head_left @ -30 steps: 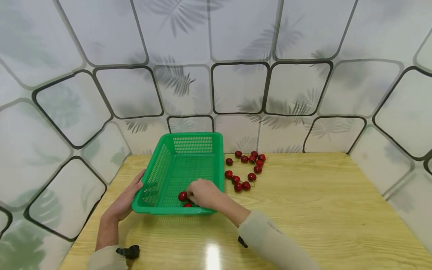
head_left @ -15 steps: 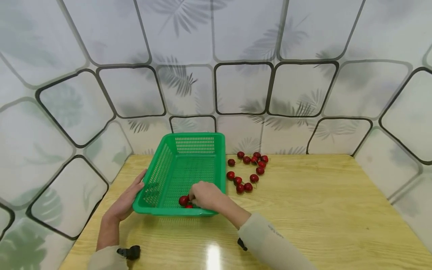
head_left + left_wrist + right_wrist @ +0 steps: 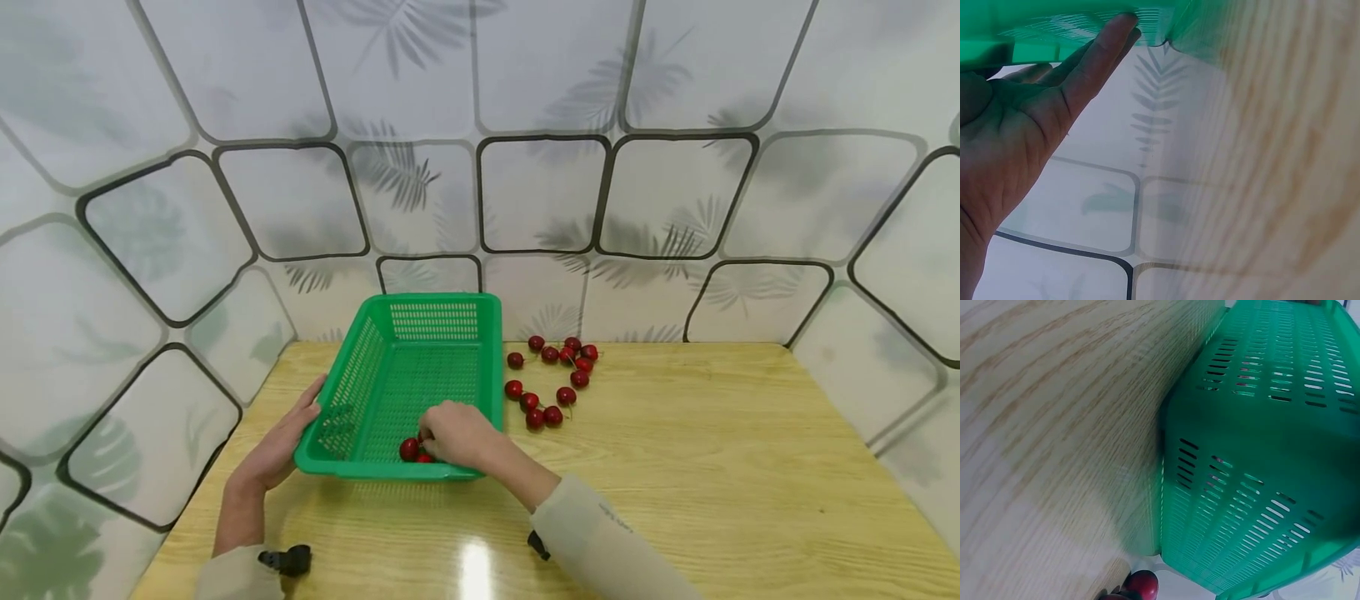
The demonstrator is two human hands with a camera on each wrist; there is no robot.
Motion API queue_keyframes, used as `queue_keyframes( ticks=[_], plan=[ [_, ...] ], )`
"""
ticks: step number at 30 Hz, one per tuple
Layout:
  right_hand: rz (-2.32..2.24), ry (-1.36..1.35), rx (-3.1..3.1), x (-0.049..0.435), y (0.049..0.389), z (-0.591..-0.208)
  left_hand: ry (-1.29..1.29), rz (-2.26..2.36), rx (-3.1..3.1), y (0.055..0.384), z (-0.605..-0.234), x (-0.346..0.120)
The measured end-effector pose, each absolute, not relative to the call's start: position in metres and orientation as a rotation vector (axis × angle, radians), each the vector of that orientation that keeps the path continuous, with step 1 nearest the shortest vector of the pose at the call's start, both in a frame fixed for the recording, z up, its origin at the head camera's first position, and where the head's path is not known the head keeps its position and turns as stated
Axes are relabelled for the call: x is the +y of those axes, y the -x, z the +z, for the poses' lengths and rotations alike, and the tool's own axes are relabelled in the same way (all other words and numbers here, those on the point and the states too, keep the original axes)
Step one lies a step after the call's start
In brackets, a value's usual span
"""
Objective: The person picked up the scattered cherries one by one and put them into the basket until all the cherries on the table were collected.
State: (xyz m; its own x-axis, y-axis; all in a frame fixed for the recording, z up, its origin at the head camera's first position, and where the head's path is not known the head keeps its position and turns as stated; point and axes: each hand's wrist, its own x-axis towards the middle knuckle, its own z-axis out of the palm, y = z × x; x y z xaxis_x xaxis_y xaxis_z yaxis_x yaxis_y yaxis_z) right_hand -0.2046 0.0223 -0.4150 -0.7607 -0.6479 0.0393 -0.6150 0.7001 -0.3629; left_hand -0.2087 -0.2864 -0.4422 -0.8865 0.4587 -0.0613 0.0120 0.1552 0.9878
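A green plastic basket [image 3: 300,461] with slotted walls stands on the table. My left hand [image 3: 279,443] rests against its left side; in the left wrist view the fingers [image 3: 1105,59] lie nearly straight along the outer wall. My right hand [image 3: 459,433] reaches over the near right corner into the basket. Its fingers are curled down and pinch a dark red cherry [image 3: 422,436], mostly hidden behind them. Beside the fingertips lie one cherry [image 3: 409,450] and another [image 3: 424,458] close to the near wall. The right wrist view shows the basket's outside [image 3: 1241,444], not the fingers.
Right of the basket, several cherries with stems, such as the front cherry [image 3: 552,416], form a partly open outline on the wooden table [image 3: 675,467]. A patterned cloth wall [image 3: 540,200] rises behind and at both sides. Cherries [image 3: 1141,584] also show low in the right wrist view.
The left cherry in the basket has shifted slightly toward the near wall. My right hand has stayed at nearly the same spot, and the left hand keeps its place. The head view has shifted slightly.
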Motion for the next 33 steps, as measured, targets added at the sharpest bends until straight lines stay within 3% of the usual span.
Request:
queue_keyframes(
  ticks=[33],
  plan=[
    [-0.562, 1.038, 2.865, 0.0208, 0.2043, -0.4151, -0.46, 1.782, 2.103, 0.2102, -0.4428, -0.2867]
  ],
)
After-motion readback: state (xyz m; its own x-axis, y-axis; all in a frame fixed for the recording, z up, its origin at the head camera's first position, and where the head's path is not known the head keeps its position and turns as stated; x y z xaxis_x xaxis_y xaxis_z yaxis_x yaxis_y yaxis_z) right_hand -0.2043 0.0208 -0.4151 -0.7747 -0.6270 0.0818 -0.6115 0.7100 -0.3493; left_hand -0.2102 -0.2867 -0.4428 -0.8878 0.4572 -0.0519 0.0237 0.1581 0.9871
